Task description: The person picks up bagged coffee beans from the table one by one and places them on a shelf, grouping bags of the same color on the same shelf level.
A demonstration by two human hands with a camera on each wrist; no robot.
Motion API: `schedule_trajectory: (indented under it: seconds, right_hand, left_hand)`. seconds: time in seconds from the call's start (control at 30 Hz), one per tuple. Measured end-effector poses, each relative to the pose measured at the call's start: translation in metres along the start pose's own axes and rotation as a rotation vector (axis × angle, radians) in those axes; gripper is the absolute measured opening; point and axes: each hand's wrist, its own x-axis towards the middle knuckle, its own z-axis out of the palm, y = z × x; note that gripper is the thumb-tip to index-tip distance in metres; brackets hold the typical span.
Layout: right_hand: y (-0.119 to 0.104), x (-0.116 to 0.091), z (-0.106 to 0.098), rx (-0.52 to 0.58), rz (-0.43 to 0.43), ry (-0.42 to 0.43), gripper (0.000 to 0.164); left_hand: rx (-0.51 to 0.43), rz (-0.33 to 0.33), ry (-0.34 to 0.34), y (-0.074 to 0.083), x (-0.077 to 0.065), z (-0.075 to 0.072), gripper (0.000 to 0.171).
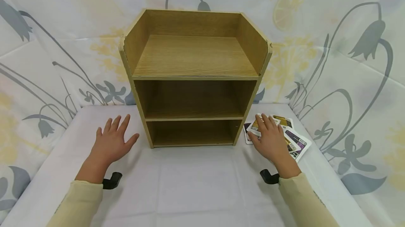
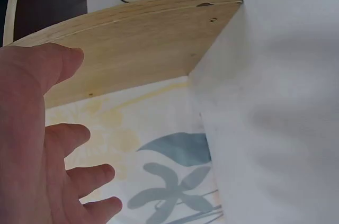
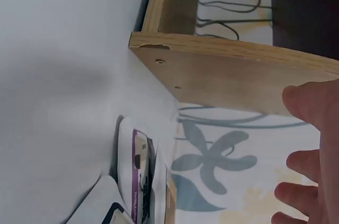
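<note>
A small wooden shelf unit (image 1: 196, 56) with a raised-edge top and two compartments below stands at the back of the table. My left hand (image 1: 110, 145) is held over the table to the left of the shelf, fingers spread and holding nothing. In the left wrist view its thumb overlaps the shelf's side panel (image 2: 137, 44). On the other side, my right hand (image 1: 270, 142) hovers with fingers extended above several overlapping printed cards (image 1: 299, 140), partly hiding them. The right wrist view shows the cards (image 3: 140, 176) lying beside the shelf's side panel (image 3: 233, 78), apart from the fingers.
A white cloth covers the table (image 1: 196, 184). Behind and along both sides rises a fabric backdrop (image 1: 316, 26) printed with grey and yellow flowers. Black straps (image 1: 112, 180) with curved pieces sit at both wrists.
</note>
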Motion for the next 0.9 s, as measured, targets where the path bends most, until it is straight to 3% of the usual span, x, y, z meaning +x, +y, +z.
schedule_trajectory:
  seconds: [0.4,0.9]
  right_hand:
    - [0.005,-0.004,0.002,-0.022,0.01,0.017,0.072]
    - [0.014,-0.013,0.006,-0.049,0.043,-0.013,0.07]
  left_hand:
    - [0.028,0.02,0.043,0.006,0.001,-0.007,0.075]
    - [-0.003,0.031,0.093,0.014,0.004,-0.02,0.075]
